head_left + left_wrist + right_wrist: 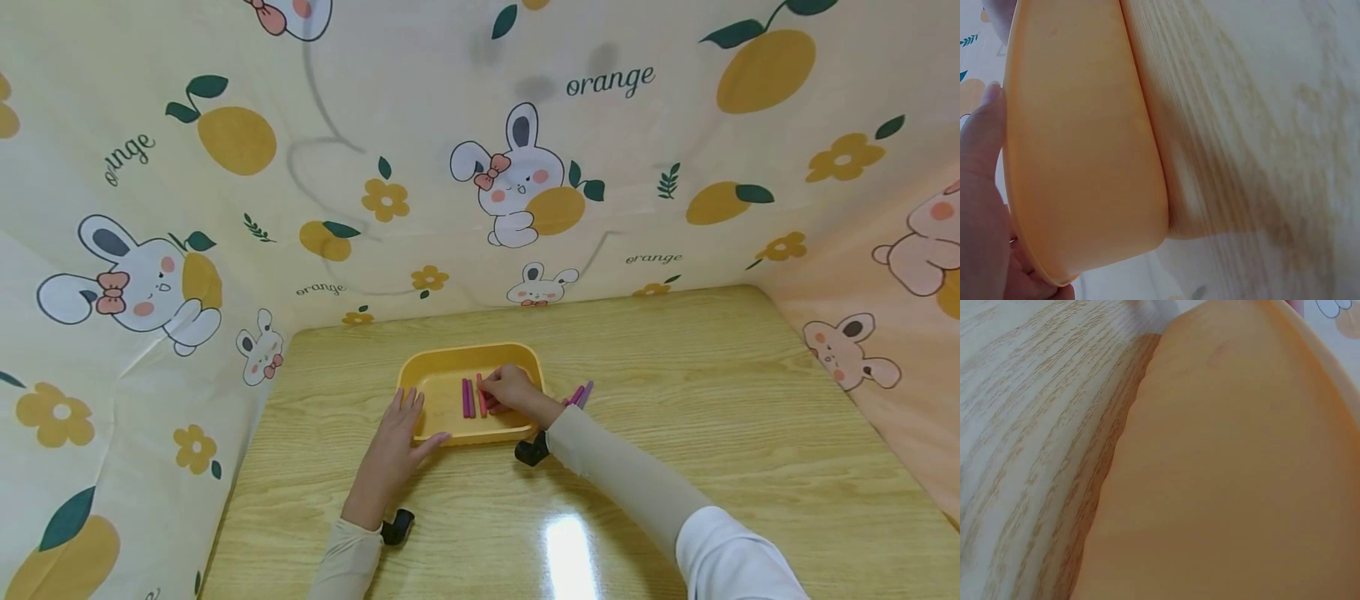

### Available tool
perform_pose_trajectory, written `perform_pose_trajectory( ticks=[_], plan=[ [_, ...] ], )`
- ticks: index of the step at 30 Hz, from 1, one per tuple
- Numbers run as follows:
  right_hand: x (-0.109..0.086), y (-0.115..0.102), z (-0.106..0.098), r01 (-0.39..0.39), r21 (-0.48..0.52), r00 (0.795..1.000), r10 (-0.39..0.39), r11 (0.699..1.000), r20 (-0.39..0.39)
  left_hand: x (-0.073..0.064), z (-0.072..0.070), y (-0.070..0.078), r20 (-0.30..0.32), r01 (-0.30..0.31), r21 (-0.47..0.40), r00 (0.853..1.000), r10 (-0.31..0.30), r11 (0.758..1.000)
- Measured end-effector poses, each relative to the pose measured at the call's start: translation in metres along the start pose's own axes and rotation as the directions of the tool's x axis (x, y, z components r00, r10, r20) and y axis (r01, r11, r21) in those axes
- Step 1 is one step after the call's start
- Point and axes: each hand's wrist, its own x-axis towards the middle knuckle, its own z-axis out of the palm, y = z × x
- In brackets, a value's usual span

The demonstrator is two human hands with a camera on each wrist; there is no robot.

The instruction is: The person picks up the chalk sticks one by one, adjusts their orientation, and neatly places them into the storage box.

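A yellow tray (442, 437) lies on the table, and inside it a purple stick (466, 400), a second purple one beside it and a pink stick (480, 382) stand in a row. My right hand (512, 388) reaches over the tray's right side and pinches the pink stick, partly covering it. With fingers and thumb spread, my left hand (393, 429) rests at the front-left corner of the tray. The left wrist view shows the thumb (982, 134) along the rim. In the right wrist view the tray's outer wall (1222, 462) hides the right fingers.
More sticks, one magenta (576, 395) and one lilac (587, 393), lie on the table just right of the tray, partly behind my right forearm. The wood-grain table (675, 375) meets a printed cloth wall (420, 125) at the back and both sides.
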Motion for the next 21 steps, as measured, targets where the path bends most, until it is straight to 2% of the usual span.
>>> perform_pose_trajectory(
  ticks=[21],
  plan=[
    [0.0013, 0.0036, 0.0018, 0.041, -0.010, 0.999, -0.041, 0.999, -0.006, 0.0004, -0.0004, -0.0001, 0.000, -0.011, 0.018, 1.000, 0.011, 1.000]
  ],
)
